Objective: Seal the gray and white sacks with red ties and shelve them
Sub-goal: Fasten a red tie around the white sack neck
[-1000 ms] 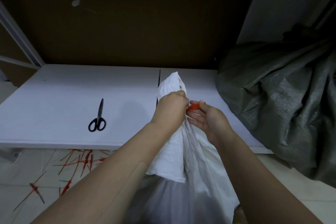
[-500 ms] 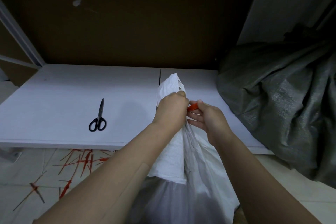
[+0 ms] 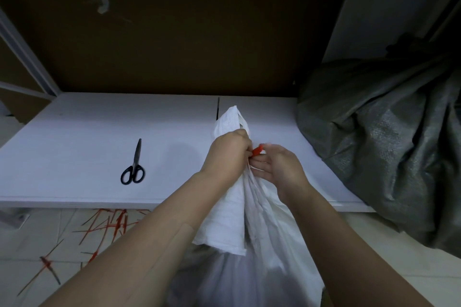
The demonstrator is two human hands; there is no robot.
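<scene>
Gripping the bunched neck of the white sack [image 3: 252, 209], the left hand [image 3: 228, 154] is clenched tight around the gathered fabric, with a short tuft of the sack's mouth sticking up above the fist. The right hand [image 3: 279, 167] sits just beside it, on the right of the neck, its fingers [image 3: 259, 163] curled in and pinching a red tie [image 3: 257, 150] whose small visible end shows in the gap between the two hands; how far the tie runs around the neck cannot be told, since the hands cover it. The sack hangs down from the hands in front of the person, its body spreading wide toward the bottom edge of the view, and its neck stands over the front part of a white shelf [image 3: 74, 137]. Black-handled scissors [image 3: 133, 164] lie flat on that shelf, well to the left of the hands, blades pointing away from the person. A large gray sack [image 3: 389, 147] slumps on the right end of the shelf and spills past its front edge. Under the shelf's left front edge, loose red ties [image 3: 109, 224] are scattered over the tiled floor [image 3: 30, 244]. A brown board [image 3: 174, 32] closes the back of the shelf.
</scene>
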